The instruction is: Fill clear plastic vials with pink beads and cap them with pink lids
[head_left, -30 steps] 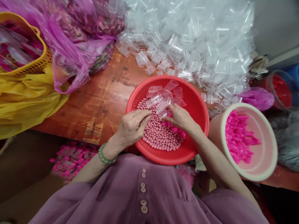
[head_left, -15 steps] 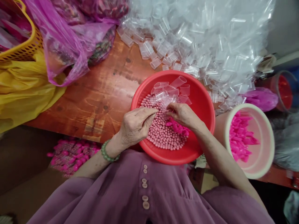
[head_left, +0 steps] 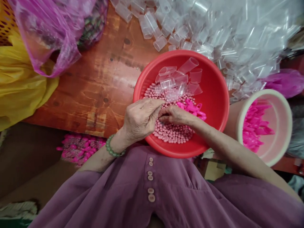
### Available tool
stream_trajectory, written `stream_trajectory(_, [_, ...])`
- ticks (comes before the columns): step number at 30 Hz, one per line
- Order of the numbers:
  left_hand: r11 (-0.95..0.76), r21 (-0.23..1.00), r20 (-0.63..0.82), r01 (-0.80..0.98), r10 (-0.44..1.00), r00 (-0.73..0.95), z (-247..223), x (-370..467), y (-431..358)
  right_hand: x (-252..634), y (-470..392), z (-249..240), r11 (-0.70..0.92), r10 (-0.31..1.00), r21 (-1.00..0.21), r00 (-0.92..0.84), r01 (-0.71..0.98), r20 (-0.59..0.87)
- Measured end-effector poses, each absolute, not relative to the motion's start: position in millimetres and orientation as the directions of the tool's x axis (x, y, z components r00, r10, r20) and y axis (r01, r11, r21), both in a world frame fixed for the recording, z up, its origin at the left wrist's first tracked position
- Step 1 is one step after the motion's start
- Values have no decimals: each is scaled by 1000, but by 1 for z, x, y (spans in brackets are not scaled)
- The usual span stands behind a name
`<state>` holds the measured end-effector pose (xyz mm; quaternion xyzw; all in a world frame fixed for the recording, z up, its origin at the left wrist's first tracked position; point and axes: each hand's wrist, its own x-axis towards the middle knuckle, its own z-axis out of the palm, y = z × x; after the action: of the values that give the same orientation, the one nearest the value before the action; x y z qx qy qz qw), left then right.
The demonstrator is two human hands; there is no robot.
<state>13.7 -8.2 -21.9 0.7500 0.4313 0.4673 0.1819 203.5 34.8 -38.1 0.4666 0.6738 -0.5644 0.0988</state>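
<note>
My left hand [head_left: 143, 117], with a green bead bracelet on its wrist, hovers over the left side of a red basin [head_left: 216, 95]. Its fingers are pinched, and what they hold is hidden. My right hand [head_left: 174, 114] meets its fingertips from the right, also closed in a pinch around something too small to make out. Beneath both lie many pink beads [head_left: 174, 134]. Bright pink plastic pieces [head_left: 193, 107] rest on the beads to the right. Several clear plastic tubes [head_left: 167, 83] lie in the basin's far part.
A heap of clear tubes [head_left: 213, 34] covers the table's [head_left: 99, 79] far right. A white bucket [head_left: 285, 126] of pink pieces stands at right. Purple [head_left: 54, 41] and yellow bags [head_left: 21, 91] sit at left. Pink pieces and beads [head_left: 80, 147] lie below the table edge.
My right hand has moved left and down from near the clear tubes to my left hand, and their fingertips now meet. The camera view has shifted.
</note>
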Motion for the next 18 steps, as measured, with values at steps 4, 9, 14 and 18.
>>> stream_trajectory(4, [-566, 610, 520, 554, 814, 259, -23, 13, -9, 204, 33, -42, -187, 463, -688, -555, 701, -691])
stream_trajectory(9, [-606, 530, 519, 593, 785, 339, -23, 15, -10, 205, 28, -51, -436, 385, -697, -582, 569, -716])
stream_trajectory(14, [-597, 647, 538, 474, 798, 270, -20, 11, -10, 200, 24, -59, -706, 363, -635, -610, 314, -704])
stream_trajectory(18, [-649, 729, 506, 218, 725, 466, -7, -6, -7, 197, 29, -51, -785, 400, -613, -679, 93, -616])
